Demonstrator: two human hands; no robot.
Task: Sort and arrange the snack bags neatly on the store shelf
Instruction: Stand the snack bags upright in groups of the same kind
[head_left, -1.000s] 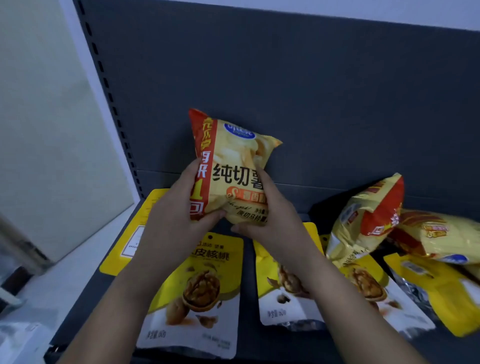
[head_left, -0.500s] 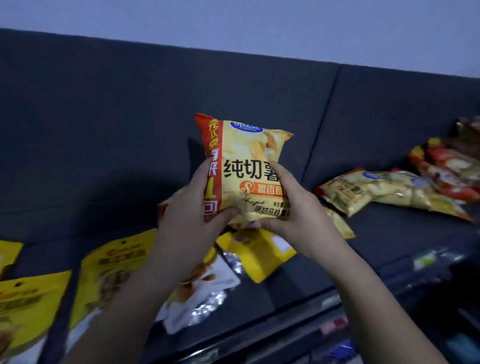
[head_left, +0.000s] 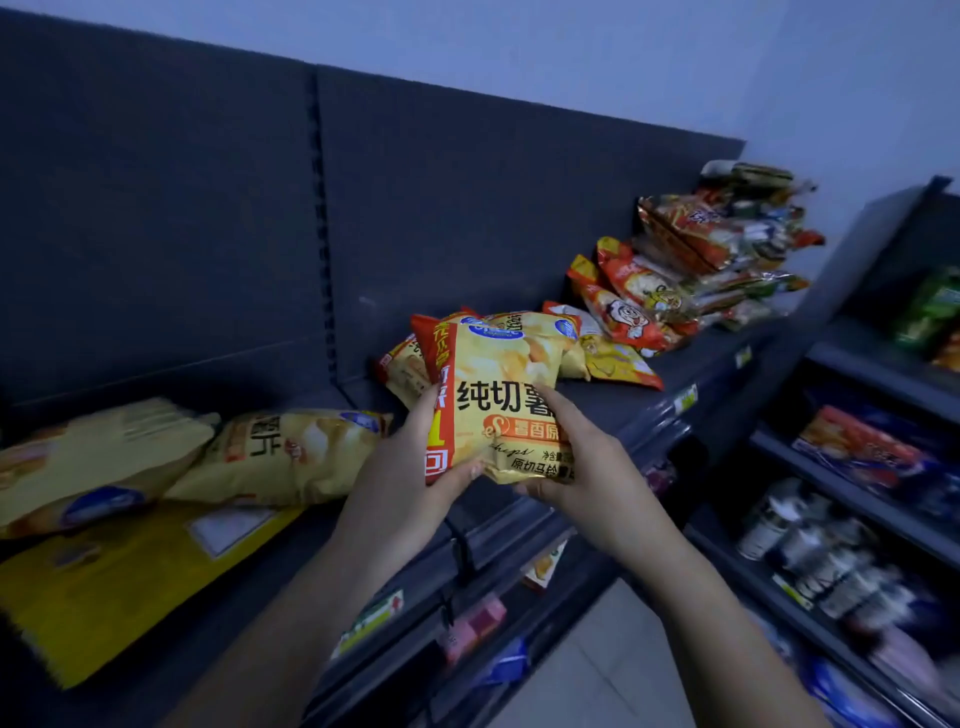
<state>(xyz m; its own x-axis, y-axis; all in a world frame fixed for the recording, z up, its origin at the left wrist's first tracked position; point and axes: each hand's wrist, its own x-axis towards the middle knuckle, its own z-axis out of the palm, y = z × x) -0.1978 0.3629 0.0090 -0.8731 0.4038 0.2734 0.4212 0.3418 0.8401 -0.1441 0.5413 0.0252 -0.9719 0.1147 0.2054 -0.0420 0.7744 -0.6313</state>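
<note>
The chip bag (head_left: 498, 400) is held upright by both hands as before, but lower than half a second ago, just above the shelf (head_left: 618, 410) and in front of matching bags (head_left: 405, 371). The left hand (head_left: 400, 473) grips its red edge and the right hand (head_left: 587, 467) curls round its lower right side. More yellow chip bags (head_left: 291, 452) lie left of the left hand. Beyond the right hand is a red-and-orange pile (head_left: 675, 280). The held bag is puffy and yellow, with black characters.
</note>
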